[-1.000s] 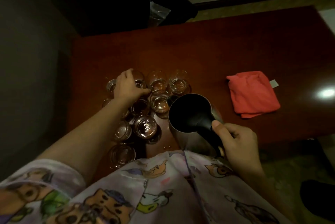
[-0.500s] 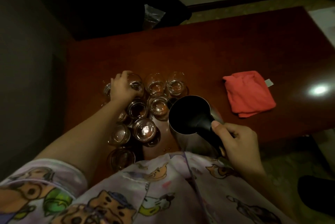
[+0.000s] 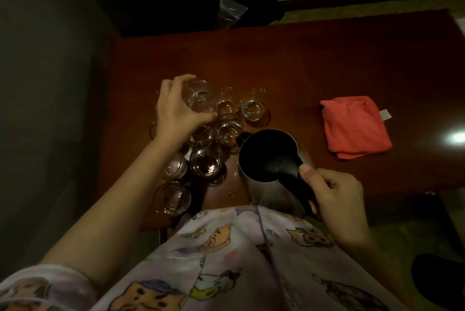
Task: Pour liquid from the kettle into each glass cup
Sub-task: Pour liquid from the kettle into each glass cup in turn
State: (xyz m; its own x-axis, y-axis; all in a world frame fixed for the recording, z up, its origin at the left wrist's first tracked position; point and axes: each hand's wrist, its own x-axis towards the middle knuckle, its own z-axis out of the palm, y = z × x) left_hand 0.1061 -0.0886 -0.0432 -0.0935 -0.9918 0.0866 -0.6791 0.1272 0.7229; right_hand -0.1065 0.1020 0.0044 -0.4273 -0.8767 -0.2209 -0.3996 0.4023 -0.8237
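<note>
Several glass cups (image 3: pixel 227 108) look filled; our left hand (image 3: pixel 176 111) grips one cup (image 3: pixel 200 99), our right hand (image 3: pixel 334 194) the kettle (image 3: pixel 268 159), not pouring.

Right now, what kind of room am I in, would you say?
Probably a room in a home, dimly lit. You stand at a low reddish wooden table on a carpeted floor, with a cluster of small glass cups, a metal kettle and a folded red cloth.

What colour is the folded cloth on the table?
The folded cloth is coral red, with a small white tag; the head view shows it clearly.
</note>
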